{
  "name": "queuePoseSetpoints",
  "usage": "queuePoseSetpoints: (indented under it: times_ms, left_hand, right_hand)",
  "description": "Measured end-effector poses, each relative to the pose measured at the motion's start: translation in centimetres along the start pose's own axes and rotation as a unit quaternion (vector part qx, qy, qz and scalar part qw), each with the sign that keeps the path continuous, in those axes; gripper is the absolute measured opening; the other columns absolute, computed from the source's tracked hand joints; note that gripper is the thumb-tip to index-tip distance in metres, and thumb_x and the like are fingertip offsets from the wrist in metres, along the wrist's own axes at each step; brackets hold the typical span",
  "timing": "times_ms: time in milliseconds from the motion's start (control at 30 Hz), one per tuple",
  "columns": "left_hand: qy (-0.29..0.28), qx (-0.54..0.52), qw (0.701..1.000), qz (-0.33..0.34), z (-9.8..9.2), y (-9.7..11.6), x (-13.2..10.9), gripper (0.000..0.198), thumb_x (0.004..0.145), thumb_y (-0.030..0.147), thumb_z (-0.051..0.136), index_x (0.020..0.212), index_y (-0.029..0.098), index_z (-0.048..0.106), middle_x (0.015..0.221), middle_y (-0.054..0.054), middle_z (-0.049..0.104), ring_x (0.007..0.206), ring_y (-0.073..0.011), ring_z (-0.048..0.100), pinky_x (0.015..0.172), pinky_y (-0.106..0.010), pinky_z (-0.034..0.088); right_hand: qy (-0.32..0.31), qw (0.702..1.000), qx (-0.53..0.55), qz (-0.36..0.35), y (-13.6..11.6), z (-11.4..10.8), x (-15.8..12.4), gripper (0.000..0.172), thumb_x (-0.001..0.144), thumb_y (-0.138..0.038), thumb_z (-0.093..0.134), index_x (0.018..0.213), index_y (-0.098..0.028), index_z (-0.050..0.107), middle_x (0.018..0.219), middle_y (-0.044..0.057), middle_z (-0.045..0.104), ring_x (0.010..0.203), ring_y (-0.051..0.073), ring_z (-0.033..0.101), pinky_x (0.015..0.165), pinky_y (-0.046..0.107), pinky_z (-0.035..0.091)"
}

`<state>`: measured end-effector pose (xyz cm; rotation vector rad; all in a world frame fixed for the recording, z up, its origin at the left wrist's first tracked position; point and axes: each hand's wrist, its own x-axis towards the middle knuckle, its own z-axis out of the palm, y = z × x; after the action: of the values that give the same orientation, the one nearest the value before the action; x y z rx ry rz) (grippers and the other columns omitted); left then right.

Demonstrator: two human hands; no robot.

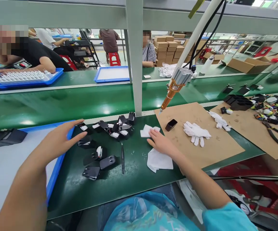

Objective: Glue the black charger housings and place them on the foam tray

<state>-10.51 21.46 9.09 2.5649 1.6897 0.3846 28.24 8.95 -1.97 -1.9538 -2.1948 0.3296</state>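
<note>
My left hand (pixel 59 138) hovers open over the edge of a blue tray (pixel 57 166), fingers stretched toward a cluster of small black parts (pixel 97 154) on the green bench. My right hand (pixel 161 142) lies flat and open on the bench, fingertips touching a small white cloth (pixel 147 131), with a larger white cloth (pixel 159 160) just under the wrist. Black tweezers (pixel 122 154) lie between the hands. More black parts (pixel 119 126) are heaped further back.
A brown cardboard sheet (pixel 201 150) to the right carries a small black piece (pixel 171 124) and white gloves (pixel 196 132). An orange electric screwdriver (pixel 170 94) hangs above it. A green conveyor (pixel 81 99) runs behind; other people sit beyond. Pliers (pixel 271 131) and parts lie far right.
</note>
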Motion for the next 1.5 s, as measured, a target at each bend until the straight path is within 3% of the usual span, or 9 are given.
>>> queuePoseSetpoints:
  times_ms: [167,367,467,733,900,1067,1233,1400,1500]
  left_hand:
    - [0.125,-0.07,0.988,-0.055,1.4,1.1,-3.8,0.039,0.082,0.059,0.051,0.115,0.041,0.061,0.113,0.005,0.072,0.092,-0.0244,0.072,0.061,-0.03,0.052]
    - [0.282,-0.129,0.951,0.009,5.3,3.0,-4.3,0.023,0.088,0.036,0.056,0.107,0.028,0.067,0.101,-0.002,0.074,0.084,-0.0204,0.071,0.081,-0.033,0.054]
    - [0.315,-0.158,0.936,0.012,6.3,2.5,-4.6,0.022,0.088,0.03,0.057,0.106,0.025,0.068,0.095,-0.003,0.075,0.08,-0.0183,0.071,0.083,-0.032,0.055]
    - [0.295,-0.193,0.936,-0.019,7.4,1.7,-5.0,0.025,0.087,0.028,0.058,0.11,0.023,0.068,0.093,-0.002,0.075,0.083,-0.0171,0.07,0.079,-0.03,0.057]
    - [0.255,-0.174,0.951,-0.008,7.9,1.9,-5.0,0.026,0.088,0.031,0.056,0.111,0.024,0.067,0.094,-0.002,0.075,0.079,-0.0165,0.07,0.076,-0.029,0.058]
    - [0.241,-0.167,0.956,-0.006,7.9,2.0,-5.0,0.027,0.089,0.032,0.056,0.112,0.023,0.067,0.094,-0.002,0.075,0.076,-0.016,0.07,0.075,-0.029,0.057]
    - [0.252,-0.168,0.953,0.0,7.9,2.3,-4.9,0.026,0.088,0.029,0.058,0.113,0.024,0.067,0.092,-0.002,0.076,0.072,-0.0156,0.069,0.068,-0.027,0.056]
    - [0.243,-0.169,0.955,-0.004,8.1,2.4,-4.8,0.027,0.089,0.03,0.058,0.113,0.023,0.067,0.091,-0.002,0.076,0.071,-0.015,0.069,0.06,-0.023,0.052]
    - [0.249,-0.175,0.952,-0.014,8.0,2.5,-4.8,0.027,0.089,0.031,0.058,0.113,0.022,0.067,0.091,-0.002,0.076,0.073,-0.0147,0.07,0.061,-0.022,0.052]
  right_hand:
    - [0.001,1.0,0.007,0.009,0.3,0.8,-5.2,0.05,0.099,-0.041,0.038,0.136,-0.011,0.054,0.148,0.014,0.047,0.14,0.03,0.041,0.115,0.047,0.038]
    - [0.016,0.999,-0.003,0.052,2.1,-0.2,5.1,0.052,0.099,-0.038,0.036,0.139,-0.007,0.048,0.151,0.02,0.04,0.143,0.033,0.035,0.115,0.053,0.034]
    - [-0.004,1.0,-0.003,0.02,0.4,-0.6,6.2,0.049,0.099,-0.035,0.038,0.138,-0.009,0.049,0.152,0.017,0.041,0.144,0.03,0.035,0.117,0.048,0.033]
    - [-0.06,0.981,0.022,-0.181,-6.8,1.8,-5.6,0.049,0.099,-0.041,0.038,0.14,-0.016,0.052,0.15,0.009,0.045,0.142,0.028,0.039,0.115,0.043,0.039]
    - [-0.004,1.0,-0.004,-0.023,-4.6,1.4,-3.7,0.048,0.099,-0.032,0.037,0.139,-0.008,0.05,0.148,0.018,0.045,0.141,0.032,0.04,0.115,0.055,0.035]
    - [-0.036,0.99,0.006,-0.135,-5.1,2.2,-7.0,0.05,0.098,-0.039,0.041,0.142,-0.016,0.048,0.153,0.009,0.041,0.141,0.029,0.04,0.116,0.048,0.037]
    - [0.021,0.999,-0.024,0.011,-3.9,2.6,-9.2,0.05,0.099,-0.033,0.04,0.143,-0.012,0.046,0.151,0.017,0.041,0.143,0.034,0.035,0.113,0.058,0.037]
    - [-0.032,0.994,0.005,-0.103,-3.7,2.9,-9.6,0.049,0.1,-0.036,0.037,0.146,-0.02,0.042,0.154,0.008,0.039,0.144,0.027,0.035,0.117,0.051,0.034]
    - [0.015,0.999,-0.033,0.023,-3.0,3.0,-9.6,0.052,0.099,-0.034,0.037,0.146,-0.012,0.041,0.152,0.015,0.04,0.143,0.032,0.036,0.115,0.057,0.033]
